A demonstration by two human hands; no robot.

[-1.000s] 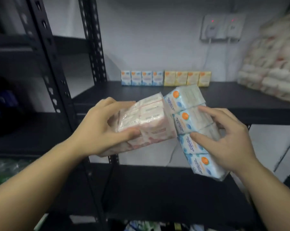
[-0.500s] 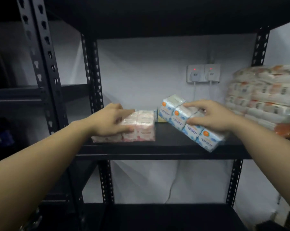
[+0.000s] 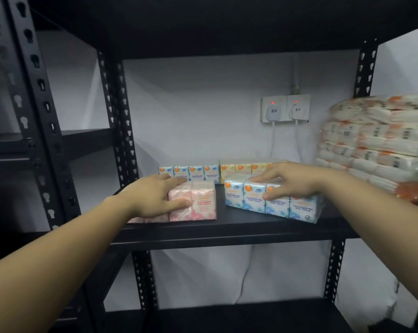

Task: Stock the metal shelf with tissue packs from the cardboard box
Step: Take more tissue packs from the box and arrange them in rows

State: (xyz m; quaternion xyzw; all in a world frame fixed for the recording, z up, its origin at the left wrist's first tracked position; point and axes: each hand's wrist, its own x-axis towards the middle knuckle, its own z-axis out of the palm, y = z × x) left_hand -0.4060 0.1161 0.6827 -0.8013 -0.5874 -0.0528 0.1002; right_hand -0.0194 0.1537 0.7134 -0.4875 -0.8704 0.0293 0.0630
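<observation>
Left hand (image 3: pixel 152 199) clasping the pink rose-scented tissue pack (image 3: pixel 195 203) (thumb on its front), right hand (image 3: pixel 289 180) clasping the blue fragrance-free tissue pack (image 3: pixel 270 203), both resting on the metal shelf (image 3: pixel 227 227).

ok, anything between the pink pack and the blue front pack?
Head view: only bare shelf separates the pink pack from the blue front pack.

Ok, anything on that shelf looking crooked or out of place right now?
Slightly. The blue tissue pack under the right hand sits at an angle to the shelf's front edge, its right end nearer the edge. The pink tissue pack under the left hand sits square. Nothing is spilled or visibly damaged.
</observation>
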